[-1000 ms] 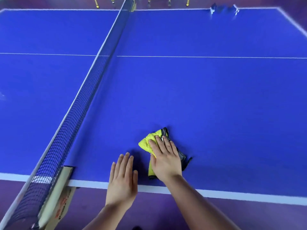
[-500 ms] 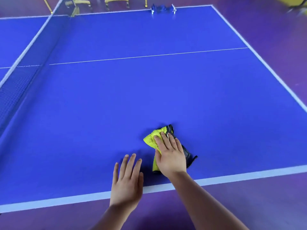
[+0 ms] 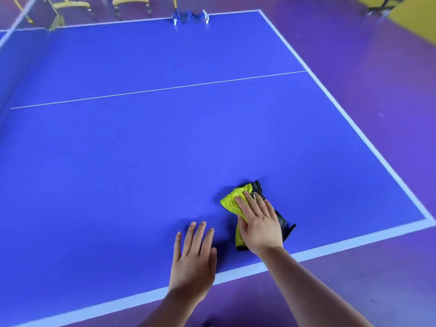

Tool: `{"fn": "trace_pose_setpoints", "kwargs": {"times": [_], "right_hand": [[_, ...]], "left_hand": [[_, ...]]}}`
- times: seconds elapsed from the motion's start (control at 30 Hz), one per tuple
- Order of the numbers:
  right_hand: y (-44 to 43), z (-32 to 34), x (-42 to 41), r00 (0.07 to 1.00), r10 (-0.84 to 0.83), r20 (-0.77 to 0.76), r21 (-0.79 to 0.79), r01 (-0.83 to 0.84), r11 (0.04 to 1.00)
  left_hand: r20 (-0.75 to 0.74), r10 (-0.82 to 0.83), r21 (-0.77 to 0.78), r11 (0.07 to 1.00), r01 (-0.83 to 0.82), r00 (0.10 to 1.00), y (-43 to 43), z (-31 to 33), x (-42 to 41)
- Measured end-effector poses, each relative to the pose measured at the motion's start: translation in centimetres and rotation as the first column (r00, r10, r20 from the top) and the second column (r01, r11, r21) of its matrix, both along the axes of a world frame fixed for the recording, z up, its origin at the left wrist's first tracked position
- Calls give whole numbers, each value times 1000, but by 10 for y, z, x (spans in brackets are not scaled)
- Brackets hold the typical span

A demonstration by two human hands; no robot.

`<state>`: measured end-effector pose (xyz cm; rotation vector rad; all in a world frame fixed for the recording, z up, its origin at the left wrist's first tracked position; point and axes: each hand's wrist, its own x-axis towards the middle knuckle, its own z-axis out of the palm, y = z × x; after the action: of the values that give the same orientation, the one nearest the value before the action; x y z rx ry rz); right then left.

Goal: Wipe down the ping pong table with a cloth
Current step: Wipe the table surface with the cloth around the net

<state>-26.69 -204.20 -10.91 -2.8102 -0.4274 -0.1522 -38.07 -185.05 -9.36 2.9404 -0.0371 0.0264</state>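
Found the cloth [image 3: 232, 200] lying on the ping pong table [image 3: 165, 149], close to the near edge line [image 3: 330, 247] and somewhat toward the right corner. Pressed it down under the right hand [image 3: 259, 223], with fingers straight and spread over the top, not curled round it. Probably held so to push the fabric against the surface with the whole palm and to slide it without bunching.

Set the left hand [image 3: 192, 263] just beside the cloth but apart from it, open, with straight fingers and holding nothing. Could not tell whether resting on the table or just above it. Seemingly placed there as a support while leaning over.

Saw the cloth as crumpled into a small thick pad: bright yellow fluffy pile on the left part, dark fabric on the right and at the bottom, one dark corner sticking out toward the edge line. Could not tell wet or dry.

Noticed farther out the thin centre line [image 3: 165, 88], a blue thing [image 3: 188, 16] at the far edge, and yellow chairs [image 3: 70, 5] on the purple floor [image 3: 377, 102].
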Motion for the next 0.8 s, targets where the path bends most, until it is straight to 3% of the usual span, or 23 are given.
{"fn": "trace_pose_setpoints", "kwargs": {"times": [0.37,0.8], "right_hand": [[-90,0,35,999,-35,29,7,35,999],[-282,-1,131,999,-41,29,21,41,999]], "left_hand": [[81,-103,-38,994,107,991,-73,-4,53],[73,-78,-48,996,81,994,-267,-13,127]]}}
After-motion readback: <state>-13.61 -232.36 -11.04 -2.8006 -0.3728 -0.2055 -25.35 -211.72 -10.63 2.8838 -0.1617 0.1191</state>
